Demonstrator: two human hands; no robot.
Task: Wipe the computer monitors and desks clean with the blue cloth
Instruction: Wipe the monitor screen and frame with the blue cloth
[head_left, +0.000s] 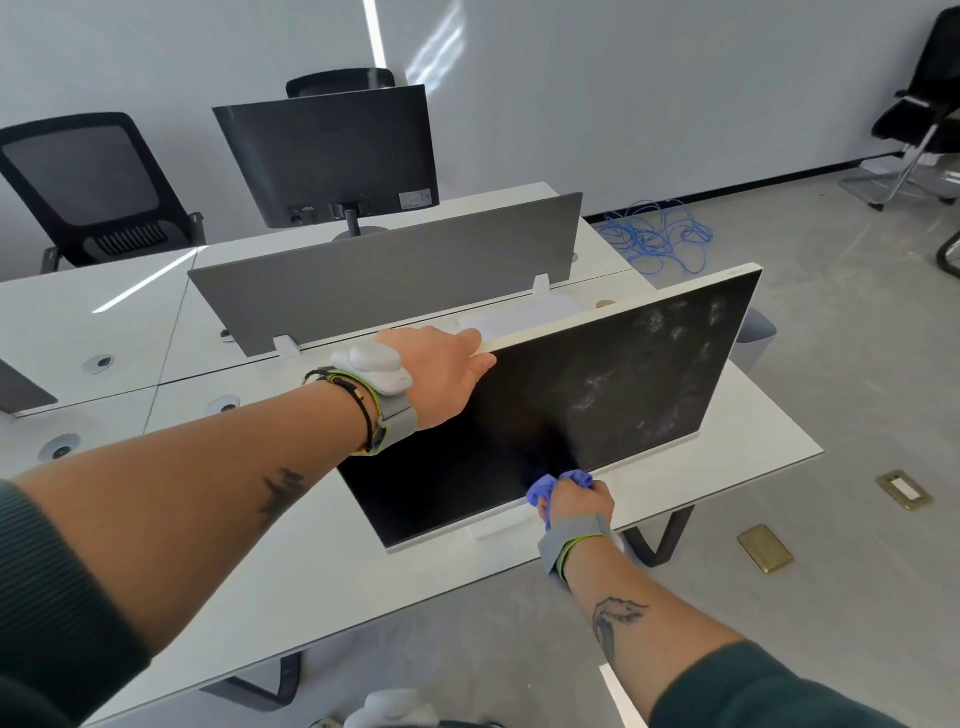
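A white-framed monitor (613, 410) with a dark screen stands on the white desk (332, 597) in front of me. Pale smudges cover the screen's upper right part. My left hand (447, 371) grips the monitor's top edge near its left corner. My right hand (576, 501) holds the bunched blue cloth (545, 488) and presses it against the screen's lower edge near the middle. A second monitor (332, 156), dark grey, shows its back on the far desk.
A grey divider panel (395, 270) separates the facing desks. Black mesh chairs (88, 187) stand behind the far desk and another at the right wall. Blue cable (660, 239) lies tangled on the floor. Brass floor plates (764, 548) sit to the right of the desk.
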